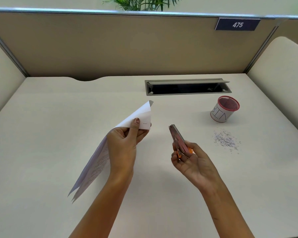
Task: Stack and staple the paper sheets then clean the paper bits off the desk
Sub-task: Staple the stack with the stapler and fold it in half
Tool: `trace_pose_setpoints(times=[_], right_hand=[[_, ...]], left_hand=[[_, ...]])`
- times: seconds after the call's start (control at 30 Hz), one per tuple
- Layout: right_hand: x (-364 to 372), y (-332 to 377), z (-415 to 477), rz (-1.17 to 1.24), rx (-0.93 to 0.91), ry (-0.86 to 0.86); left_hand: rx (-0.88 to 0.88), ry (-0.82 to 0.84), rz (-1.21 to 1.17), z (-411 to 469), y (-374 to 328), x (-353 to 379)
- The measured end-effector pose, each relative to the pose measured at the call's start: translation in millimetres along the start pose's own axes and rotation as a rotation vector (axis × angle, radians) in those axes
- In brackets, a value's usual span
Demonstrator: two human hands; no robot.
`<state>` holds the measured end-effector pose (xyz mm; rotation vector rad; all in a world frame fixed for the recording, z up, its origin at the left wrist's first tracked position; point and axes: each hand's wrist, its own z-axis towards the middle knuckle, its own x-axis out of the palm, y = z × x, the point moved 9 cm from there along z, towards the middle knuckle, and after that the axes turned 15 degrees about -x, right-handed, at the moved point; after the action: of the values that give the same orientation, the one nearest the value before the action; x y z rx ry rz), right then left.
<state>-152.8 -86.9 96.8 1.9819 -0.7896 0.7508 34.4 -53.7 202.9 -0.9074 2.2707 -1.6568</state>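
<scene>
**Stapled sheets in the left hand, stapler in the right**

The left hand point(123, 143) pinches the paper sheets point(100, 158) at one corner, where a staple point(145, 123) shows, and holds them above the surface point(41, 117). The right hand point(191, 160) is closed around the stapler point(178, 140), just right of the sheets and apart from them. The paper bits point(226, 140) lie on the surface further right. Beyond them stands a mesh cup point(224, 109) with the label "BIN". Far behind it is an open cable slot point(187, 87). Nothing lies between the hands and the bits.

Bright, even light; soft shadows; edges curve.
</scene>
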Motion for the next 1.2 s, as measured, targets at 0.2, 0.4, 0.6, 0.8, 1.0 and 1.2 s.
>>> trace_pose_setpoints(times=[0.2,0.4,0.6,0.8,1.0,1.2], right_hand=[[48,-2,-23,-0.143,-0.069,0.4],[74,4,-36,-0.512,-0.287,0.517],[88,5,-45,-0.672,-0.446,0.526],[97,5,-50,-0.816,-0.545,0.541],[93,2,-47,-0.863,-0.564,0.479],[92,5,-47,-0.886,-0.574,0.454]], left_hand=[[0.005,-0.031,0.0,3,3,-1],[0.036,-0.054,0.006,2,3,-2],[0.048,-0.056,-0.016,1,2,-1],[0.052,-0.033,-0.057,-3,2,4],[0.054,-0.007,-0.08,-8,1,8],[0.058,-0.012,-0.087,-11,0,8]])
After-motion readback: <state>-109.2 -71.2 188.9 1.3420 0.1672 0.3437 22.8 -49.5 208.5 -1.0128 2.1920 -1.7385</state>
